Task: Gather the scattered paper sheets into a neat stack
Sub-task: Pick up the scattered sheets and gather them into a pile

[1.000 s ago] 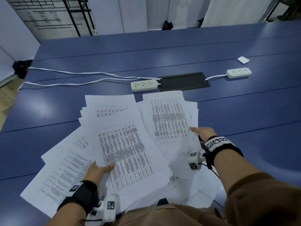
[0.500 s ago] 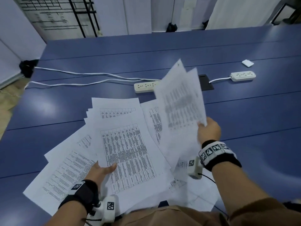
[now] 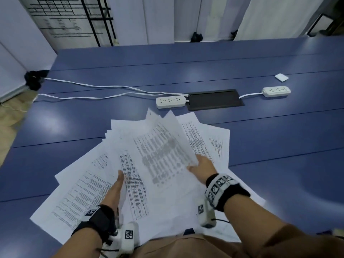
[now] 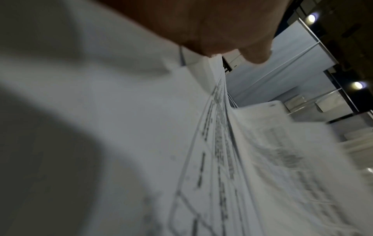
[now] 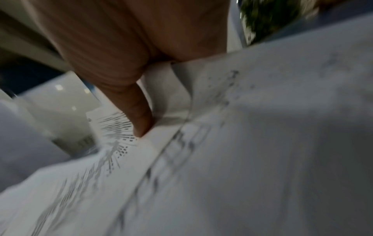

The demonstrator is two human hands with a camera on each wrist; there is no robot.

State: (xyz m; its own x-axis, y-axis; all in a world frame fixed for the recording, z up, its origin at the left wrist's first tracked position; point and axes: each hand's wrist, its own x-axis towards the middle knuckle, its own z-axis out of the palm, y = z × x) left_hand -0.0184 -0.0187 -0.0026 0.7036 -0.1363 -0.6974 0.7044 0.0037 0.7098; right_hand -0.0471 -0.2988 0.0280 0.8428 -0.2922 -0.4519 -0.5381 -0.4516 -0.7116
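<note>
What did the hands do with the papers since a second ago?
The right hand took hold of a few sheets from the right side of the pile, lifted them, and swung them left onto the middle sheets, where it grips them by their right edge. The left hand stayed at the near left of the pile, its fingers now straighter. The power strips did not move.

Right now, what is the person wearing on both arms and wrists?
Both arms have brown sleeves pushed up. The left wrist has a black band with a white marker tag; the right wrist a black band wrapped in black-and-white marker squares. A white tagged camera block hangs under each wrist.
</note>
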